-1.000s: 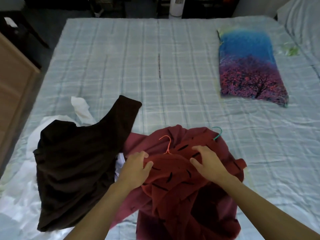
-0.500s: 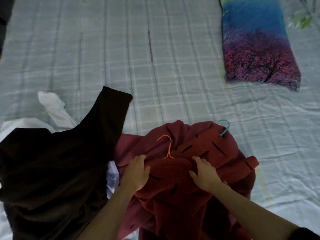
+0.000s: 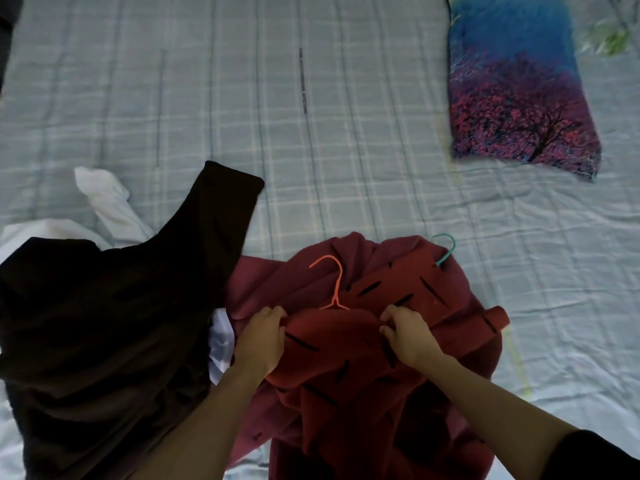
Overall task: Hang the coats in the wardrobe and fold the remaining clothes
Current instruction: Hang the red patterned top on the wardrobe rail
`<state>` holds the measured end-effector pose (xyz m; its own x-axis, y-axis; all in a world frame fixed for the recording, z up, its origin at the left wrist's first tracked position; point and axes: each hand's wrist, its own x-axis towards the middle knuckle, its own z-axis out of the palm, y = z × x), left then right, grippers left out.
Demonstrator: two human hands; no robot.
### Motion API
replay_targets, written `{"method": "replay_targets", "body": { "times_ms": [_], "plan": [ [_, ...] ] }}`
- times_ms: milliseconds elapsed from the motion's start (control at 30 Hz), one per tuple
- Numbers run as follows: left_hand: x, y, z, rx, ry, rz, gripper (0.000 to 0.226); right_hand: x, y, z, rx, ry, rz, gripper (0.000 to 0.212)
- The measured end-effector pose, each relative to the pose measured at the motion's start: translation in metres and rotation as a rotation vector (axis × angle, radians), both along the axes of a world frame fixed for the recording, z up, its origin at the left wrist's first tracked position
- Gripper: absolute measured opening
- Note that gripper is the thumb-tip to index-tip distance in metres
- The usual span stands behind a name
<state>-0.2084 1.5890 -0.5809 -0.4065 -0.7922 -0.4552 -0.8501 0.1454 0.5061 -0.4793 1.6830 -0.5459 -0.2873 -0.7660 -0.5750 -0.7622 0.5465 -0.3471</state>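
A red coat with black dashes lies bunched on the bed in front of me, over a darker maroon garment. An orange hanger pokes out of the red coat's top, its hook lying on the fabric. A teal hanger hook sticks out at the pile's far right. My left hand grips the coat's left shoulder edge. My right hand pinches the fabric on the right shoulder. A dark brown garment lies spread to the left.
White clothing peeks from under the brown garment on the left. A blue and pink tree-print pillow lies at the far right of the plaid bedsheet. A rumpled white sheet covers the right side.
Both hands have slid toward me on the red coat and closed on its shoulders below the orange hanger. The camera has tilted down and moved closer.
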Motion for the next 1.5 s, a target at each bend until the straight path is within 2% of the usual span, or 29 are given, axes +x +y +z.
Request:
{"method": "replay_targets", "body": {
  "times_ms": [100, 233, 367, 467, 767, 1000, 1167, 1367, 1500],
  "plan": [
    [0.009, 0.005, 0.011, -0.122, 0.122, 0.044, 0.019, 0.0, 0.004, 0.016, -0.151, 0.013, -0.018, 0.012],
    [0.014, 0.016, 0.043, -0.259, 0.209, 0.058, 0.039, 0.001, 0.009, 0.046, -0.305, 0.057, 0.044, 0.011],
    [0.008, 0.021, 0.083, -0.408, 0.307, 0.144, 0.016, -0.006, 0.014, 0.083, -0.459, 0.045, 0.041, 0.011],
    [-0.003, 0.023, 0.119, -0.424, 0.419, 0.167, 0.018, -0.017, 0.019, 0.113, -0.595, 0.043, -0.006, 0.013],
    [-0.013, 0.014, 0.236, -0.772, 0.627, 0.062, 0.01, -0.026, 0.035, 0.224, -0.972, 0.128, -0.055, 0.014],
    [-0.01, 0.031, 0.297, -0.975, 0.772, 0.078, 0.009, -0.016, 0.061, 0.295, -1.195, 0.176, -0.053, 0.014],
    [0.005, 0.063, 0.348, -1.108, 0.777, 0.092, 0.009, -0.013, 0.073, 0.34, -1.318, 0.114, 0.004, 0.019],
    [0.035, 0.123, 0.424, -1.305, 0.638, 0.163, 0.011, 0.006, 0.086, 0.393, -1.476, -0.015, 0.099, 0.018],
    [0.055, 0.178, 0.459, -1.444, 0.519, 0.216, 0.011, 0.017, 0.095, 0.411, -1.523, -0.173, 0.191, 0.019]
  ]
}}
